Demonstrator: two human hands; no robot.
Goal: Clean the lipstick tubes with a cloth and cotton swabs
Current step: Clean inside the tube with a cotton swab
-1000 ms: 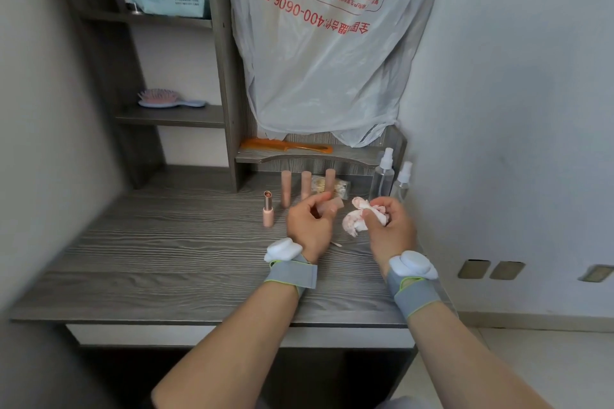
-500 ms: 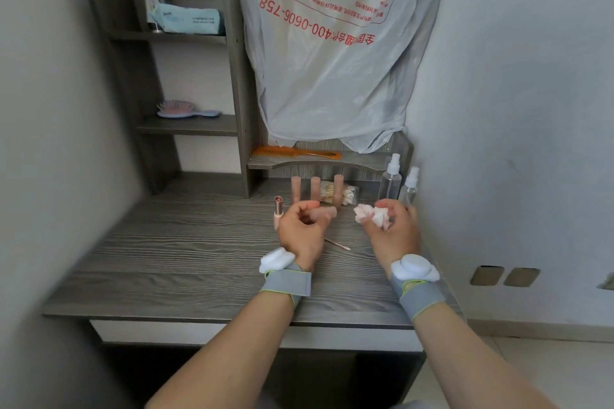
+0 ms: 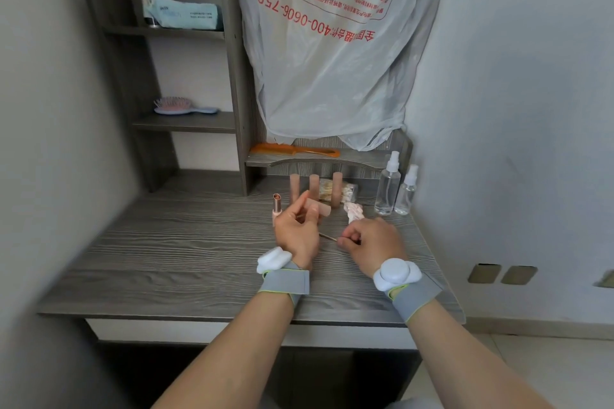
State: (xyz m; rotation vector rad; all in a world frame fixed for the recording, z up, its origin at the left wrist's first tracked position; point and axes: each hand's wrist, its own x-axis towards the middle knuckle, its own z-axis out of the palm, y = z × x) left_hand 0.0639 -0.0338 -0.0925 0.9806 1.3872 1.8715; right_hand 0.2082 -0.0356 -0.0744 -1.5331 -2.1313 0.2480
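Note:
My left hand [image 3: 296,229] grips a pink lipstick cap [image 3: 319,208] above the desk. My right hand [image 3: 371,242] pinches a cotton swab [image 3: 327,236] that lies on the grey desk [image 3: 186,252]. The crumpled pink-stained cloth [image 3: 353,211] lies on the desk just beyond my right hand. An uncapped lipstick tube [image 3: 276,207] stands left of my left hand. Three pink tubes [image 3: 314,188] stand in a row behind, in front of a bag of cotton swabs [image 3: 345,191].
Two clear spray bottles [image 3: 395,188] stand at the back right by the wall. An orange comb [image 3: 295,150] lies on the low shelf, a hairbrush [image 3: 181,106] on the middle shelf. A plastic bag [image 3: 332,43] hangs behind.
My right hand has let go of the cloth, which now lies on the desk, and has come down to pinch the cotton swab. My left hand still holds the cap.

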